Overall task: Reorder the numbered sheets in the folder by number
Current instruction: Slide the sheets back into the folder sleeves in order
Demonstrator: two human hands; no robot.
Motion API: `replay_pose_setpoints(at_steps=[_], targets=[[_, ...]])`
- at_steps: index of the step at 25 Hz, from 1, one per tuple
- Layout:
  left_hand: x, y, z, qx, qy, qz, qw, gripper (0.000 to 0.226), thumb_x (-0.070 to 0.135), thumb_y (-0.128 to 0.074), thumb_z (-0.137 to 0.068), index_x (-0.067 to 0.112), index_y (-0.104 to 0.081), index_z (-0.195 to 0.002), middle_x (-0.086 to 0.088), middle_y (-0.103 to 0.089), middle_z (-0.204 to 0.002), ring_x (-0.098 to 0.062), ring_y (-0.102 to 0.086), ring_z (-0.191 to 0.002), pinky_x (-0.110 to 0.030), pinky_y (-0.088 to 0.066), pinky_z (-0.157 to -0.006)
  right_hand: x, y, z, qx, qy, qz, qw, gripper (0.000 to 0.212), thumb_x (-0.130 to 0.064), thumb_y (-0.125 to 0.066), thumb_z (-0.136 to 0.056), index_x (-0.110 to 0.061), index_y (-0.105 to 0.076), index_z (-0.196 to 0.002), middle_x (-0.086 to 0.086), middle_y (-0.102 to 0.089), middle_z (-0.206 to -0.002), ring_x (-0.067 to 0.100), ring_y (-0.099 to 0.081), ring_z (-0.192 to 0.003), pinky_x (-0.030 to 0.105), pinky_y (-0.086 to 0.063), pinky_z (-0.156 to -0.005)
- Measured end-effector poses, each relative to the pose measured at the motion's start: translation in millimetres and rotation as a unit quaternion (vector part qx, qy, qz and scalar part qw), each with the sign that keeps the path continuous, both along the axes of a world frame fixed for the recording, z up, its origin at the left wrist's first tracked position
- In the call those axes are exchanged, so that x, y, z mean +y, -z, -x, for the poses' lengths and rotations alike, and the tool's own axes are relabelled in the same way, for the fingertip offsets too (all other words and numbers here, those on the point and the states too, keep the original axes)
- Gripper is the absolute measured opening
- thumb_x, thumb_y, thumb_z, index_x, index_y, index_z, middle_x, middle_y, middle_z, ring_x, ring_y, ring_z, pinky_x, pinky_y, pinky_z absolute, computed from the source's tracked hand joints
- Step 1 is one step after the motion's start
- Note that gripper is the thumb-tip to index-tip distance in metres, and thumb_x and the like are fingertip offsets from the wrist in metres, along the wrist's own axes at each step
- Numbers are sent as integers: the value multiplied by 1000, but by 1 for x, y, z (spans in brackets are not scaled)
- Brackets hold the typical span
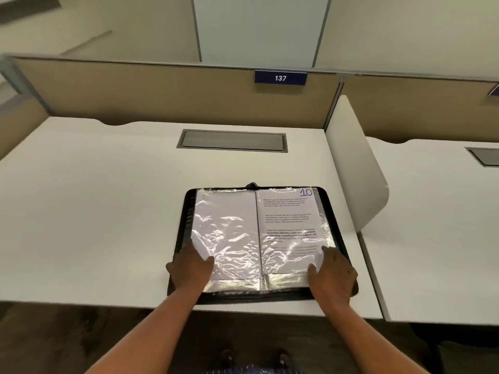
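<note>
A black zip folder (pixel 339 225) lies open near the front edge of the white desk. Its right page is a printed sheet (pixel 289 225) in a shiny plastic sleeve, with "10" handwritten in blue at the top right corner. The left page (pixel 226 228) shows a blank white sheet in a crinkled sleeve. My left hand (pixel 193 265) rests flat on the lower left corner of the left page. My right hand (pixel 333 273) rests on the lower right corner of the right page, fingers spread over the sleeve edge.
The white desk (pixel 94 211) has a grey cable hatch (pixel 232 140) behind the folder. A beige partition with a blue "137" label (pixel 280 78) stands at the back. A white divider panel (pixel 356 163) bounds the desk on the right.
</note>
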State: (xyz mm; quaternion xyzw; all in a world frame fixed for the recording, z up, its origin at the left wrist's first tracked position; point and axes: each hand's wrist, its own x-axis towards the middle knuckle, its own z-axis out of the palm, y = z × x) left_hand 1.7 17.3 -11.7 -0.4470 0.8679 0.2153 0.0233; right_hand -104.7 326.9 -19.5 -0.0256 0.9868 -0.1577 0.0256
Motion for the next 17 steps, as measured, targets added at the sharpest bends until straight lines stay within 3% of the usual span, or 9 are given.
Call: replay_pose_setpoints(at_steps=[2,4,6,9,11,13,17], targets=[[-5,-4,7,7,-52,-41,998,66,43,-68,-84,17,-47,-141,-7,-65,-122,-32,-60,-114,-46,-39,-98,-7,0,-1,10,-60,16,998,60,-35,-62,-92,-20,-48,-149,2,-46,-155,22,-39,-144,46,-21,-122],[-12,-7,12,16,-96,-86,992,53,38,-63,-89,15,-54,-136,-8,-64,-128,-32,-59,-117,-44,-38,-101,-20,-2,-3,28,-103,45,993,56,-32,-65,-92,-20,-53,-145,1,-49,-153,20,-39,-144,45,-18,-123],[-15,-11,13,43,-114,-96,988,41,33,-59,-93,17,-61,-130,-6,-66,-128,-32,-60,-116,-41,-37,-102,-38,-6,-7,49,-130,82,987,47,-28,-69,-91,-21,-61,-137,1,-55,-147,20,-44,-140,45,-22,-121],[-2,-29,13,109,-105,-78,985,25,32,-61,-93,18,-70,-112,-2,-71,-107,-29,-63,-101,-37,-43,-94,-69,-17,-10,78,-170,169,968,30,-28,-70,-89,-24,-72,-118,-4,-68,-128,19,-59,-124,44,-37,-111],[10,-41,17,153,-100,-112,977,10,30,-66,-92,21,-69,-94,5,-66,-88,-24,-64,-89,-30,-45,-77,-93,-35,-13,33,-180,242,953,18,-32,-69,-93,-27,-74,-109,-11,-72,-113,12,-65,-108,39,-46,-100],[22,-50,22,190,-105,-147,965,14,27,-75,-87,22,-65,-79,10,-65,-78,-20,-66,-82,-25,-41,-64,-117,-58,-15,-61,-182,296,936,16,-38,-66,-96,-28,-76,-102,-17,-72,-102,1,-64,-95,32,-50,-89],[44,-58,32,247,-89,-204,943,32,28,-87,-75,16,-58,-70,3,-63,-70,-17,-60,-67,-28,-44,-61,-151,-80,-11,-167,-163,351,907,29,-56,-63,-93,-30,-76,-91,-17,-73,-90,0,-65,-86,26,-50,-78]])
